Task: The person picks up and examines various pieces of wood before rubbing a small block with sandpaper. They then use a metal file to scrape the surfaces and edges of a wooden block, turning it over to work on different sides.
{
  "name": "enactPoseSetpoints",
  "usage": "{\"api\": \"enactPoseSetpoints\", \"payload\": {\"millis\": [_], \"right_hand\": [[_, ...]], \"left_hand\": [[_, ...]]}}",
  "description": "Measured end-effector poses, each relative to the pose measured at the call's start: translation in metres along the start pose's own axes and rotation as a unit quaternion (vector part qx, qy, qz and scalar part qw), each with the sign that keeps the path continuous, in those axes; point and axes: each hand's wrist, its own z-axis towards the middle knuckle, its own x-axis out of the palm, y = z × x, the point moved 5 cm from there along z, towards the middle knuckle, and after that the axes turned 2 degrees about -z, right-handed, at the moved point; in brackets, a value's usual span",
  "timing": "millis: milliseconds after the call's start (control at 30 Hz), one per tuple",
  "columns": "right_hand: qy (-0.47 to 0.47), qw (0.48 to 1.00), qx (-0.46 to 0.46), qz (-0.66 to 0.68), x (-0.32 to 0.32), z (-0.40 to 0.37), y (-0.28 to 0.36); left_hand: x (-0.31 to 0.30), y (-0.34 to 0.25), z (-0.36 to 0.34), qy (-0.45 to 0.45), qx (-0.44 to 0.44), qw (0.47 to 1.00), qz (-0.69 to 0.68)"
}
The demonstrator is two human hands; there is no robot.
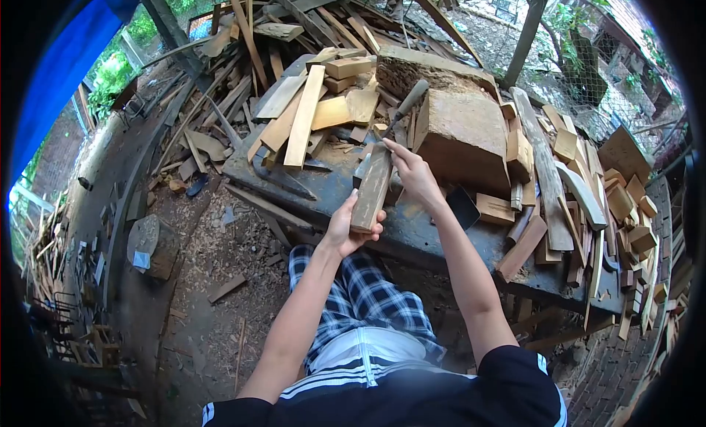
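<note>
A brown wooden block (373, 186) is held lengthwise above the front edge of the workbench (334, 183). My left hand (348, 227) is wrapped round its near end, thumb along the side. At the far end, my right hand (413, 173) has its fingers pressed against the block's top and right side. Just beyond that end, a tool with a grey handle (413, 98) slants up to the right; whether its lower part touches the block, I cannot tell. To the right of it stands a big squared timber block (463, 137).
Cut boards (304, 118) lie on the bench's left part, beside a curved dark blade (283, 178). Many offcuts (526, 247) crowd the right side. A scrap heap (250, 41) rises behind. A stump (153, 247) stands on the ground at left.
</note>
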Motion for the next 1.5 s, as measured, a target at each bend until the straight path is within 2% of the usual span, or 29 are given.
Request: {"api": "enactPoseSetpoints", "payload": {"millis": [33, 67, 133, 200, 233, 300, 333, 400, 433, 467, 533, 600, 667, 733, 800, 833, 867, 967, 1067, 1167, 1200, 1267, 1300, 1333, 1400, 1433, 1500], "right_hand": [[-0.015, 1.0, -0.003, 0.006, -0.006, -0.005, 0.003], [-0.029, 0.999, -0.004, 0.013, -0.011, -0.012, 0.006], [-0.022, 0.999, 0.018, -0.039, -0.017, -0.02, 0.018], [0.023, 0.988, 0.043, -0.149, -0.015, -0.02, 0.022], [-0.027, 0.991, -0.028, -0.128, -0.01, -0.017, 0.022], [-0.027, 0.987, -0.01, -0.159, -0.005, -0.021, 0.023], [-0.027, 0.981, 0.011, -0.191, -0.004, -0.023, 0.028], [-0.049, 0.98, -0.02, -0.189, 0.002, -0.023, 0.022], [-0.063, 0.975, -0.026, -0.213, 0.001, -0.026, 0.022], [-0.079, 0.967, -0.031, -0.238, -0.002, -0.03, 0.022], [-0.042, 0.963, -0.046, -0.264, -0.007, -0.054, 0.028], [-0.037, 0.966, -0.067, -0.246, 0.001, -0.084, 0.024], [-0.019, 0.968, -0.052, -0.244, 0.0, -0.094, 0.032], [-0.004, 0.972, -0.033, -0.233, 0.003, -0.093, 0.03], [-0.044, 0.972, -0.061, -0.222, 0.002, -0.074, 0.024], [-0.057, 0.977, -0.044, -0.201, -0.002, -0.059, 0.025], [-0.053, 0.975, 0.003, -0.215, -0.006, -0.047, 0.025], [-0.044, 0.978, 0.008, -0.204, 0.001, -0.036, 0.019], [-0.078, 0.987, -0.028, -0.14, 0.005, -0.06, 0.019], [-0.027, 0.986, -0.014, -0.161, 0.01, -0.1, 0.027], [-0.028, 0.986, -0.011, -0.162, 0.009, -0.096, 0.025], [-0.055, 0.981, -0.03, -0.183, 0.003, -0.077, 0.022], [-0.076, 0.98, -0.017, -0.185, -0.001, -0.059, 0.018], [-0.081, 0.978, 0.012, -0.191, -0.005, -0.041, 0.017], [-0.079, 0.979, 0.016, -0.189, 0.0, -0.024, 0.019], [-0.079, 0.979, 0.008, -0.188, 0.001, -0.023, 0.021], [-0.094, 0.984, 0.0, -0.151, -0.001, -0.039, 0.019]], "left_hand": [[-0.001, 0.004, 0.0, 0.051, 0.001, 0.999, -0.011], [-0.007, 0.009, 0.002, 0.049, -0.002, 0.999, -0.014], [-0.011, 0.019, 0.008, 0.07, -0.028, 0.987, -0.139], [-0.007, 0.021, 0.01, 0.045, -0.038, 0.982, -0.179], [0.002, 0.016, 0.006, 0.004, -0.038, 0.993, -0.114], [0.004, 0.009, 0.003, -0.06, -0.038, 0.997, 0.013], [-0.008, 0.007, 0.009, -0.064, -0.035, 0.997, 0.011], [-0.038, 0.002, 0.023, -0.047, -0.01, 0.993, 0.109], [-0.006, -0.003, 0.01, -0.159, 0.007, 0.963, 0.219], [-0.007, 0.001, 0.015, -0.157, 0.006, 0.963, 0.219], [0.001, -0.009, 0.018, -0.161, 0.188, 0.917, 0.313], [0.002, -0.009, 0.016, -0.181, 0.186, 0.907, 0.333], [0.002, -0.011, 0.014, -0.189, 0.28, 0.85, 0.405], [0.003, -0.009, 0.016, -0.186, 0.259, 0.859, 0.401], [0.008, -0.013, 0.016, -0.179, 0.295, 0.816, 0.464], [0.009, -0.013, 0.014, -0.183, 0.239, 0.813, 0.498], [0.011, -0.014, 0.015, -0.184, 0.241, 0.812, 0.498], [0.006, -0.014, 0.019, -0.171, 0.274, 0.829, 0.458], [0.009, -0.016, 0.016, -0.172, 0.277, 0.851, 0.412], [-0.006, -0.013, 0.023, -0.163, 0.258, 0.854, 0.421], [-0.002, -0.015, 0.021, -0.161, 0.255, 0.856, 0.421], [0.01, -0.015, 0.014, -0.144, 0.208, 0.893, 0.372], [0.007, -0.016, 0.014, -0.15, 0.225, 0.857, 0.438], [0.011, -0.017, 0.015, -0.147, 0.23, 0.855, 0.44], [0.008, -0.015, 0.014, -0.168, 0.173, 0.908, 0.342], [0.002, -0.018, 0.018, -0.172, 0.215, 0.889, 0.365], [0.004, -0.015, 0.016, -0.168, 0.217, 0.894, 0.355]]}}
